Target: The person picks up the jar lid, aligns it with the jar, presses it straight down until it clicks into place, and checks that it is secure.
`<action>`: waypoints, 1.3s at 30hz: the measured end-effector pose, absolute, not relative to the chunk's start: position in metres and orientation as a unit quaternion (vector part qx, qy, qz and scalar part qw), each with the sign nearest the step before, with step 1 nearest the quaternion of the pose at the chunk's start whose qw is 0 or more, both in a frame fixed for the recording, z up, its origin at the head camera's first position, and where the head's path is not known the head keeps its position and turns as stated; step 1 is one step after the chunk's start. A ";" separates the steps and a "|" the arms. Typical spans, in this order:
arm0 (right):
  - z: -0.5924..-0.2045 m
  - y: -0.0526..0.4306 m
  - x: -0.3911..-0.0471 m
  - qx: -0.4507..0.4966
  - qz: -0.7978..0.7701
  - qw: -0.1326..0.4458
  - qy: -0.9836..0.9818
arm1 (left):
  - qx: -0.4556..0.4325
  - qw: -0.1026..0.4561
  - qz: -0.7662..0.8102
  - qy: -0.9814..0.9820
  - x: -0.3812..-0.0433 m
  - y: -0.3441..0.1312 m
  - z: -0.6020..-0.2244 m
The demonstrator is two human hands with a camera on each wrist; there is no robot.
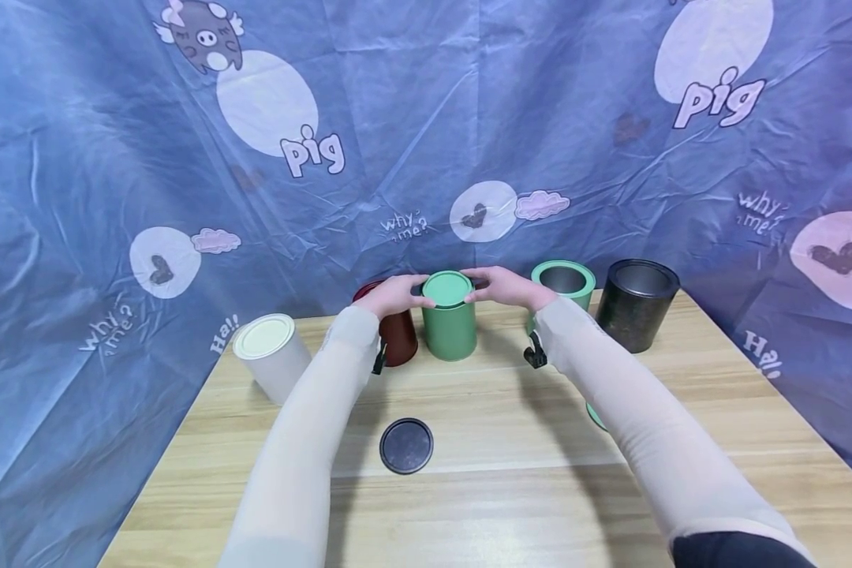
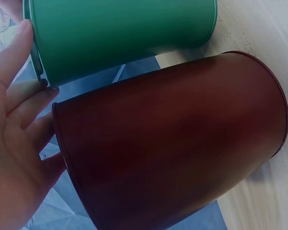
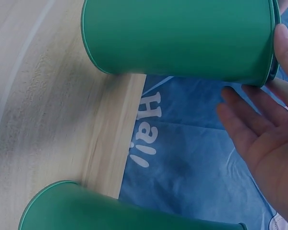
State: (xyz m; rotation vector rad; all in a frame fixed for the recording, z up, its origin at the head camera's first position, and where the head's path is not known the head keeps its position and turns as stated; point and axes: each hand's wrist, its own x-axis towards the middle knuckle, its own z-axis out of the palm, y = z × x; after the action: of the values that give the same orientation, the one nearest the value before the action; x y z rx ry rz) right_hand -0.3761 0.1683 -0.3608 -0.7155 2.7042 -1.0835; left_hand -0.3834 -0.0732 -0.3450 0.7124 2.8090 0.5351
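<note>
A green can (image 1: pixel 450 333) stands upright at the back middle of the table, a round green lid (image 1: pixel 448 289) on its top. My left hand (image 1: pixel 396 295) holds the lid's left edge, thumb in front and fingers behind. From the other side my right hand (image 1: pixel 504 285) holds the right edge in the same way. In the left wrist view the lid's rim stands slightly off the can at one side. Close beside my left hand is a dark red can (image 2: pixel 168 139), partly hidden by that hand in the head view; its fingers overlap the can's top rim in the left wrist view.
A white can (image 1: pixel 273 359) with its lid on stands at the left. At the right are a lidless green can (image 1: pixel 563 272) and a lidless black can (image 1: pixel 635 312). A black lid (image 1: pixel 406 446) lies mid-table; a green disc (image 1: pixel 596 416) peeks out beneath the right arm.
</note>
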 end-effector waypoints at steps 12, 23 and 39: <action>-0.361 0.169 -0.383 -0.216 -0.367 0.094 0.900 | 0.238 0.105 0.162 0.952 -0.383 -0.073 -0.343; -0.365 0.171 -0.380 -0.195 -0.417 0.112 0.881 | 0.231 0.105 0.167 0.953 -0.378 -0.071 -0.342; -0.363 0.167 -0.377 -0.162 -0.452 0.136 0.867 | 0.231 0.119 0.176 0.949 -0.378 -0.071 -0.340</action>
State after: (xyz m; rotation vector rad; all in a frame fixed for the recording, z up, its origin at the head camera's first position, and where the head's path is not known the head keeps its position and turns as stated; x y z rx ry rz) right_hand -0.3768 0.1671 -0.3633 -0.4689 2.5097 -1.3098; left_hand -0.3785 -0.0710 -0.3397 0.6767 2.7763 0.5136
